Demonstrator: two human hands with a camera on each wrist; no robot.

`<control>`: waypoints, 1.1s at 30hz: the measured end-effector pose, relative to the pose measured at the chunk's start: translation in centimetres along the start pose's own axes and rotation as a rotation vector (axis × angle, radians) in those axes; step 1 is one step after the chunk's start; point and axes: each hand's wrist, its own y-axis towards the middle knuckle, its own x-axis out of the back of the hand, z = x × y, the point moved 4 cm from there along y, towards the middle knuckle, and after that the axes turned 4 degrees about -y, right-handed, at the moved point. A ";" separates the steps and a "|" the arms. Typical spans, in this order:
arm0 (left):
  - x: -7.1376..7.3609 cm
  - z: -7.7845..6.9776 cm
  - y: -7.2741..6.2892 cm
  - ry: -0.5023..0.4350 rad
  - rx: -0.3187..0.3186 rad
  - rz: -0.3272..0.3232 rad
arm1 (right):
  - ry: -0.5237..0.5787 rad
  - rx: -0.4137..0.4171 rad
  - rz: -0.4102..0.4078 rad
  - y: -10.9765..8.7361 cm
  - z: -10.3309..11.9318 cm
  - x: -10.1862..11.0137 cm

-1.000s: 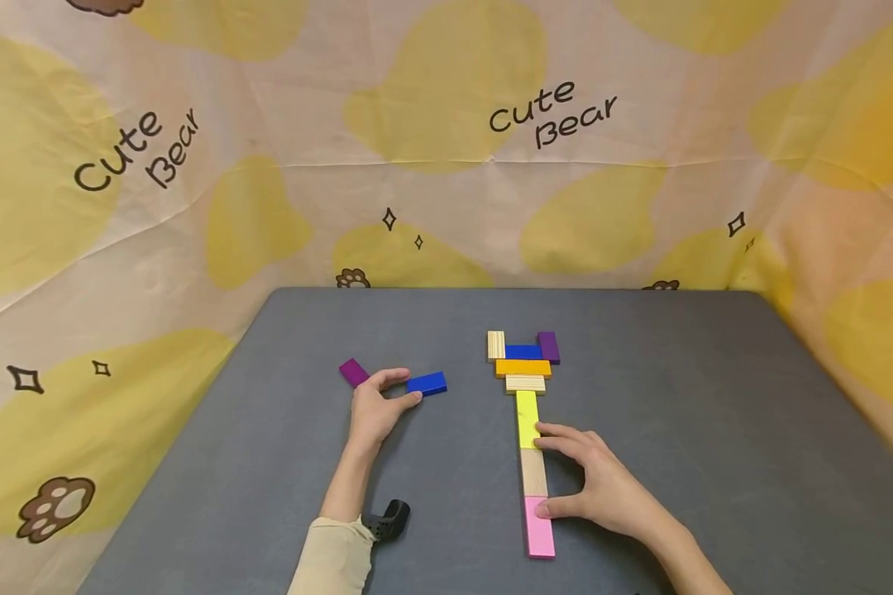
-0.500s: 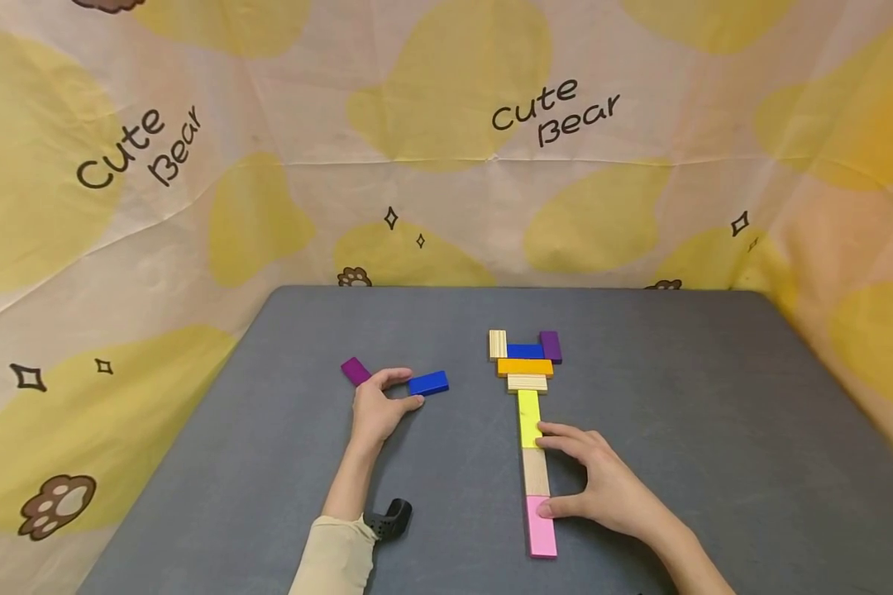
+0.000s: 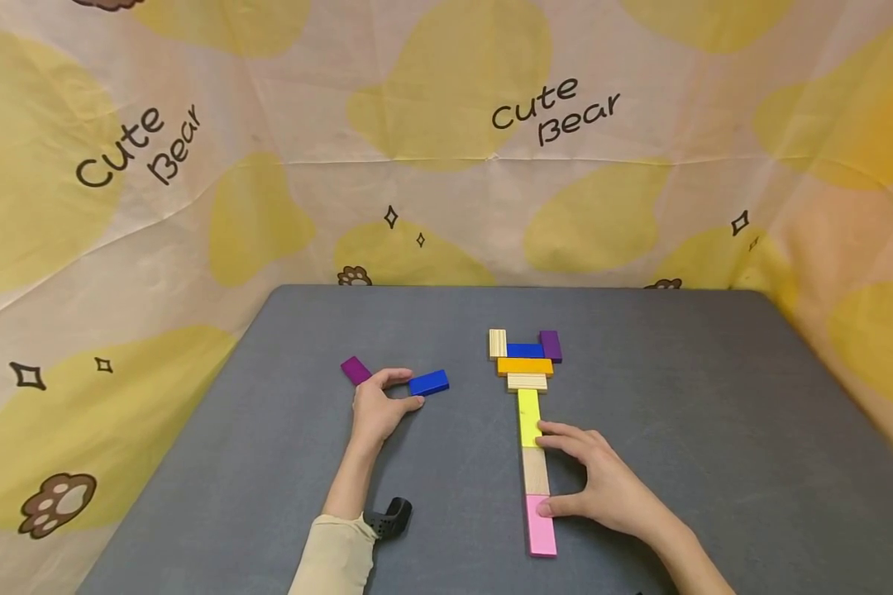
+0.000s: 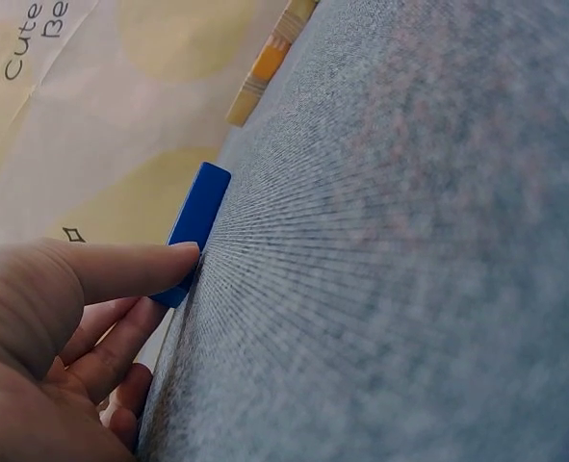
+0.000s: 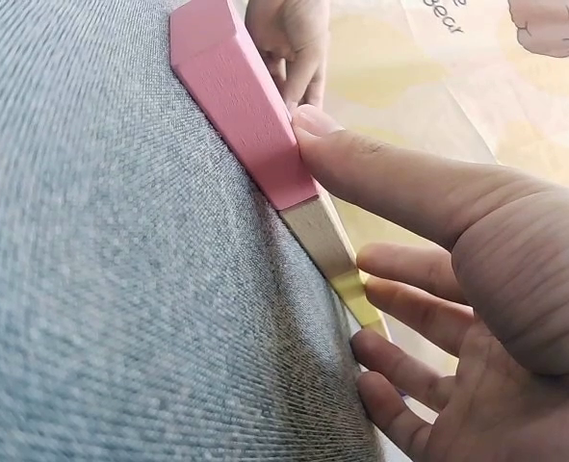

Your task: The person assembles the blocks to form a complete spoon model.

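Note:
In the head view my left hand is at the left end of a blue block lying on the table. The left wrist view shows its thumb against one side of this block and a finger at the other side, pinching it. My right hand lies along a column of flat blocks, thumb on the pink block and two fingertips at the edge of the yellow block. Between those sits a plain wooden block. In the right wrist view the fingers look extended, not wrapped round anything.
Above the column lie a striped block, an orange block and another blue block, flanked by an upright striped block and a purple block. A magenta block lies beyond my left hand on the grey table.
Both hands and the blocks keep their places; only the head view has shifted very slightly.

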 end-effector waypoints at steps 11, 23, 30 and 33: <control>0.0 -0.2 0.0 0.004 -0.001 0.002 | -0.003 -0.008 0.009 0.0 0.0 0.1; 0.1 -0.1 -0.1 -0.024 0.035 -0.010 | -0.006 0.001 0.003 0.0 0.0 0.1; 0.1 0.2 -0.1 -0.021 0.040 -0.018 | 0.003 0.002 0.006 -0.1 0.0 0.0; 0.1 0.2 -0.2 -0.029 0.038 -0.024 | 0.000 0.000 0.005 -0.1 0.0 0.0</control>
